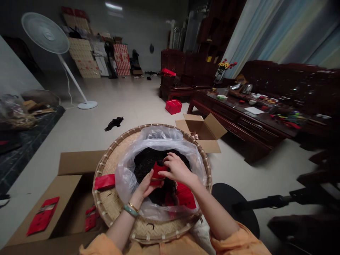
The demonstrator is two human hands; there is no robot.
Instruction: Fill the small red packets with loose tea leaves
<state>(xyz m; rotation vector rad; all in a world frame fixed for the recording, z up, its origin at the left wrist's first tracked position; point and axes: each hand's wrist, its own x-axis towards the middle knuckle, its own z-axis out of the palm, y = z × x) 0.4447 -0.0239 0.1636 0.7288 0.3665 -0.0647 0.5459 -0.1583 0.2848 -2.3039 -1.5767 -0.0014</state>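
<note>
A round woven bamboo tray (114,209) rests in front of me and holds a clear plastic bag (127,184) of dark, crumbly loose leaves (146,163), perhaps tea. Above the bag's mouth, my left hand (145,185) supports a small red packet (158,173) from below. My right hand (176,169) pinches the packet's upper edge. More red packets (186,196) lie inside the bag, and another red packet (104,181) lies on the tray.
An open cardboard box (67,202) at my left holds red packets (42,216). Another open box (203,132) stands beyond the tray. To the right are a black round seat (236,209) and a carved wooden table (239,113) crowded with small items. A red box (173,106) sits on the floor.
</note>
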